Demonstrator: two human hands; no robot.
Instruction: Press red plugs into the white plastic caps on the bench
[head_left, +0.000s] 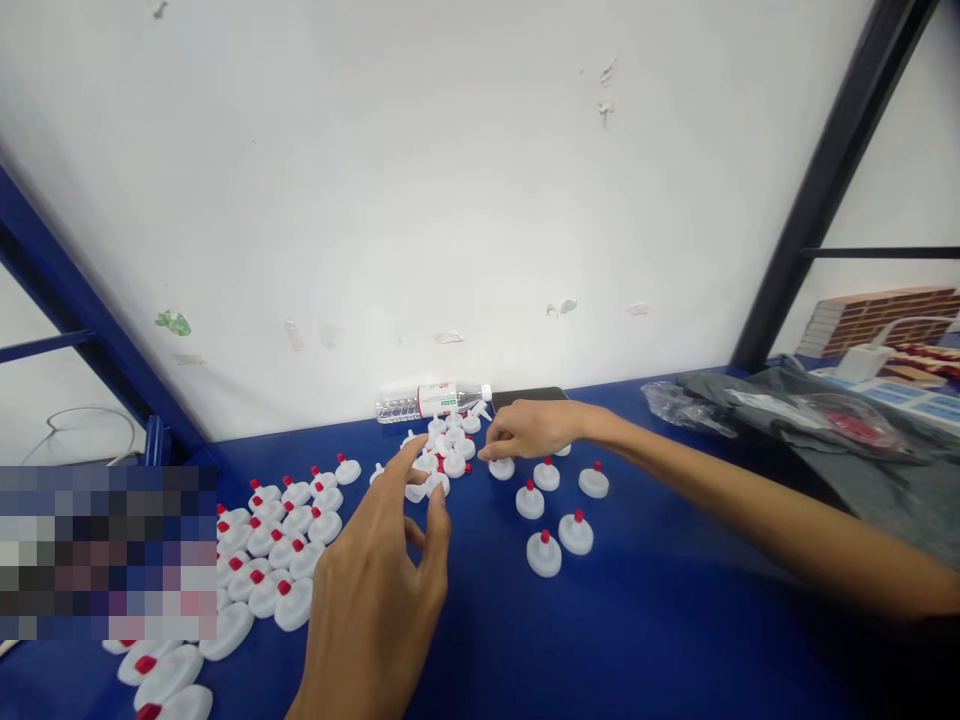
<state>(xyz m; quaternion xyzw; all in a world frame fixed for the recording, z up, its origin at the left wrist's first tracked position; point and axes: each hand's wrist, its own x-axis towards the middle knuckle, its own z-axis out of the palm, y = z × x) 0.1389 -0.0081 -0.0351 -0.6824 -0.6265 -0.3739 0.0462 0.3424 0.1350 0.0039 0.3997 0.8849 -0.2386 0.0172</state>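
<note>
From the head camera we look across a blue table (495,640), its far edge meeting a white wall (480,200) that is scuffed and marked with peeling scraps and a few green flecks. And there's the left hand (379,570), large at the near middle, thumb and forefinger spread wide in front of a jumbled white pile (454,463); whether it touches any piece, I cannot tell. Over to the right hand (536,428), reaching in from the right, fingers bunched narrow at a white cap (501,468) just right of the pile; whether they grip it is hidden. Red-tipped caps (575,533) stand loosely spaced on the right, while on the left a crowded group of the same caps (292,605) runs down to the near edge, partly covered by a pixelated patch. Far back, a clear bottle (435,402) lies on its side beside a dark flat object (529,394). Grey cloth (810,455) and crinkled clear plastic (686,407) fill the right, with brick-patterned blocks (877,318) farther off. A blue post (90,310) leans into view left, a dark post (814,180) right.
</note>
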